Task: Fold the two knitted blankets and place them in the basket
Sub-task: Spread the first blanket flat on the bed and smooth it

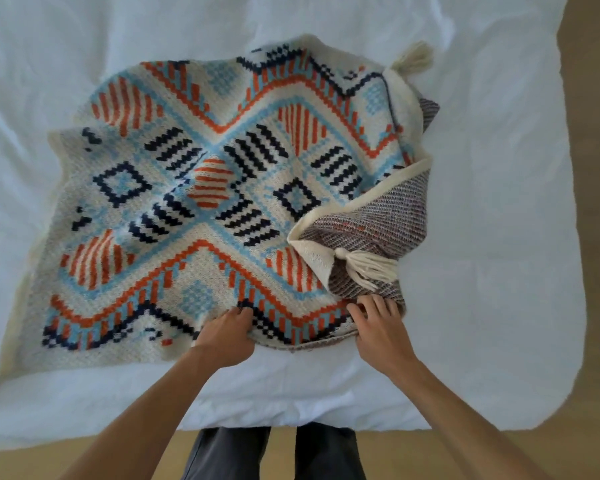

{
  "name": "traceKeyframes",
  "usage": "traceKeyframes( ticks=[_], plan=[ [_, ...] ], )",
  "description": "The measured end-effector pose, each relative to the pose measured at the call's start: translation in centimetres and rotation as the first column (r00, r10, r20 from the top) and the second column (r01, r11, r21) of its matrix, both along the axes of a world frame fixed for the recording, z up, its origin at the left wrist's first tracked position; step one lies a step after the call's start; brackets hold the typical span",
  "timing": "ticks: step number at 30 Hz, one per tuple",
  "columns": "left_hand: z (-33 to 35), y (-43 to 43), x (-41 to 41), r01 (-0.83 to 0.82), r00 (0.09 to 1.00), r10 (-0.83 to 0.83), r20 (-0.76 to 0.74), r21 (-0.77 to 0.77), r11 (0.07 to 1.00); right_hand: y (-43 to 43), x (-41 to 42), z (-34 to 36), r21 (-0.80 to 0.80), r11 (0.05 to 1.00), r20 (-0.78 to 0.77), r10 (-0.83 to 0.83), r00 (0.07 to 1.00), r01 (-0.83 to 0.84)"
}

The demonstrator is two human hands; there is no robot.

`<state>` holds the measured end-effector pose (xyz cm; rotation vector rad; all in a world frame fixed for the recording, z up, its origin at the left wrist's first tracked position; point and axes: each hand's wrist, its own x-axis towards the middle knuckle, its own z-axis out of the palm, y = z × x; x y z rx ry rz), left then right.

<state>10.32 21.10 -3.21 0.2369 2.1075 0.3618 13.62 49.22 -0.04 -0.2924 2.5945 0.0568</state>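
A knitted blanket (201, 188) with a cream ground and orange, light blue and navy geometric patterns lies spread on a white bed (482, 306). Its right side is turned over, showing the greyish back (371, 216) and a cream tassel (364, 265); another tassel (413, 57) sticks out at the far right corner. My left hand (227, 330) grips the blanket's near edge with curled fingers. My right hand (378, 323) grips the bunched near-right corner. No second blanket or basket is in view.
The white bed cover fills most of the view, wrinkled at the left. A wooden floor (596, 168) runs along the right side and the near edge. My dark trouser legs (274, 452) stand against the bed's near edge.
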Motion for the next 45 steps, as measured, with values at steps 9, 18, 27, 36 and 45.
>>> traceKeyframes(
  ticks=[9, 18, 27, 36, 45],
  plan=[
    [0.4, 10.4, 1.6, -0.303, 0.953, 0.297, 0.063, 0.240, 0.922, 2.8, -3.3, -0.1, -0.270, 0.948, -0.215, -0.232, 0.949, 0.171],
    [1.4, 19.8, -4.4, -0.875, 0.461, 0.887, 0.024, 0.180, 0.449, 6.8, -5.2, -0.4, -0.226, 0.972, -0.114, -0.095, 0.989, 0.067],
    [5.0, 36.3, -1.3, -0.361, 0.903, 0.429, -0.008, 0.526, 0.770, 19.8, -2.9, 2.3, -0.650, 0.527, -0.066, -0.757, 0.650, 0.547],
    [1.9, 36.7, 2.6, -0.034, 0.977, 0.080, -0.200, 0.226, 0.974, 27.2, -1.9, -0.3, -0.165, 0.853, 0.019, -0.500, 0.866, 0.496],
    [-0.2, 34.0, 4.5, 0.210, 0.905, -0.264, -0.333, -0.188, 0.959, 28.6, 3.1, -0.2, -0.215, 0.946, -0.220, -0.287, 0.932, 0.241]
  ],
)
